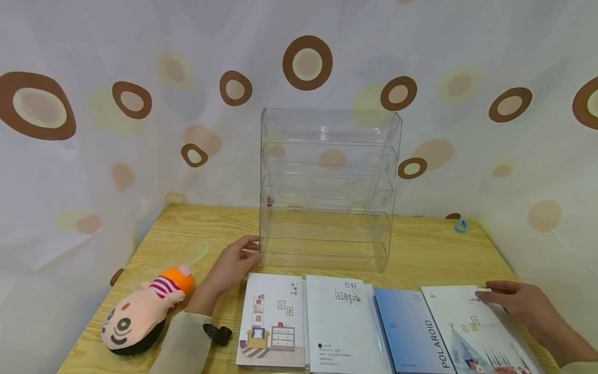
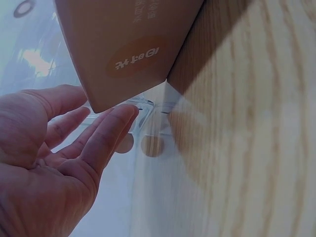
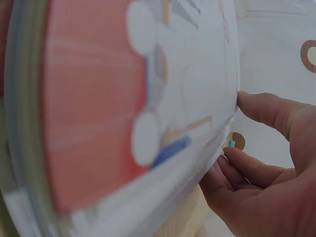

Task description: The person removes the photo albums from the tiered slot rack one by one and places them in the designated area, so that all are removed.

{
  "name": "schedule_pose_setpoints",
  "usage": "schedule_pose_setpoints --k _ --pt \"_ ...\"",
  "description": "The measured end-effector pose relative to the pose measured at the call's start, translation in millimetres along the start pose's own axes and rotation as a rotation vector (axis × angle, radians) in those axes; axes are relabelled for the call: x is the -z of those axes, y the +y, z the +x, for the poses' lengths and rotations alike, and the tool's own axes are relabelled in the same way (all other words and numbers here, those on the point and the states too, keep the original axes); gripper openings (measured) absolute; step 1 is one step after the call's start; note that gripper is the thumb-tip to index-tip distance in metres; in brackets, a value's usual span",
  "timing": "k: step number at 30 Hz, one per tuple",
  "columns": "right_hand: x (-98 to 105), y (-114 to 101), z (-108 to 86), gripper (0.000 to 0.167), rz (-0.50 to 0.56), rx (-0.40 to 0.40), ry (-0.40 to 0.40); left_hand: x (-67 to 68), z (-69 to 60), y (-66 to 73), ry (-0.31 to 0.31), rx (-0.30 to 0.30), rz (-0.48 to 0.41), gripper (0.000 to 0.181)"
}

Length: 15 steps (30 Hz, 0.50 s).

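A clear plastic rack point(image 1: 327, 226) with several tiers stands upright on the table. My left hand point(image 1: 235, 265) is at its lower left side, fingers loosely bent; I cannot tell if they touch it. In the left wrist view, a brown printed surface point(image 2: 133, 49) stands close to the fingers of that left hand point(image 2: 59, 163). On the right, my right hand point(image 1: 528, 311) holds the upper right corner of a white booklet with a tent picture point(image 1: 467, 327), thumb on its cover. The right wrist view shows the right hand point(image 3: 266, 163) at that booklet's edge point(image 3: 207, 74).
A blue POLAROID booklet point(image 1: 411, 332), a white booklet with black writing point(image 1: 343, 322) and one with a furniture picture point(image 1: 273, 322) lie in a row before the rack. A plush doll point(image 1: 145, 311) lies at left. A small blue object point(image 1: 461, 226) is at the back right.
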State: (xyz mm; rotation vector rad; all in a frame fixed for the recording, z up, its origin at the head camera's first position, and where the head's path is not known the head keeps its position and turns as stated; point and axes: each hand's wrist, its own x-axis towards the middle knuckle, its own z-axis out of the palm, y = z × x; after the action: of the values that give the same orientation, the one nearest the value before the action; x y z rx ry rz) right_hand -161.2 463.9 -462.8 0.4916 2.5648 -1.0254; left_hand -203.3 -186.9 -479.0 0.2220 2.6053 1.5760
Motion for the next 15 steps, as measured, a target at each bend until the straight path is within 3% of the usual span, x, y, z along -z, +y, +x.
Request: schedule_pose_setpoints --k 7,15 --pt "-3.3 8.6 2.2 0.107 0.023 -0.038 0.049 -2.2 0.9 2.1 0.002 0.003 0.011 0.051" --pt "-6.9 13.4 2.5 0.107 0.010 -0.030 0.081 -2.0 0.7 1.5 -0.010 -0.003 0.026 0.052"
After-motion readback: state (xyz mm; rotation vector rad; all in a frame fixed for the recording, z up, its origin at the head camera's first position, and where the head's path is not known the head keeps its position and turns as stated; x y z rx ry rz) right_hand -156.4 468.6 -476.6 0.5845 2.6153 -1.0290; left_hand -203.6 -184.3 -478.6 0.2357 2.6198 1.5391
